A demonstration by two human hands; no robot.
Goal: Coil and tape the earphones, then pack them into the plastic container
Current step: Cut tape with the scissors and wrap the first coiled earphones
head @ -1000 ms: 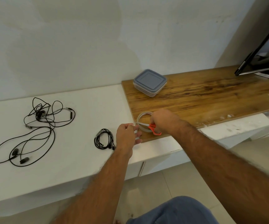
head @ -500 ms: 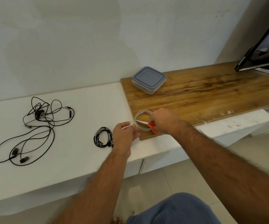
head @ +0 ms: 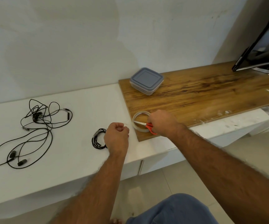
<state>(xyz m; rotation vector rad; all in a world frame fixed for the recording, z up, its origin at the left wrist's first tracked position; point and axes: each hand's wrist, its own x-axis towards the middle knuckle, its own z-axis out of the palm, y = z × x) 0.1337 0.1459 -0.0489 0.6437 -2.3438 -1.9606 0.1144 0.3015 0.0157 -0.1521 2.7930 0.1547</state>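
Observation:
A coiled black earphone (head: 98, 140) lies on the white counter, just left of my left hand (head: 116, 137). That hand pinches a short strip of clear tape (head: 126, 125). My right hand (head: 160, 122) grips orange-handled scissors (head: 142, 124) whose blades rest across a roll of clear tape (head: 139, 126) at the near corner of the wooden board. A tangle of loose black earphones (head: 33, 131) sprawls at the far left. The plastic container (head: 146, 80), its grey-blue lid on, stands at the board's back left corner.
The wooden board (head: 203, 96) lies over the white counter (head: 75, 107) against the wall. A dark monitor (head: 260, 50) leans at the far right. Scraps and white debris (head: 224, 112) litter the board's front right edge. My knee in blue jeans (head: 175, 209) is below.
My left hand has drawn left and away from the roll with the tape strip, toward the coiled earphone. The scissors stay at the roll in my right hand.

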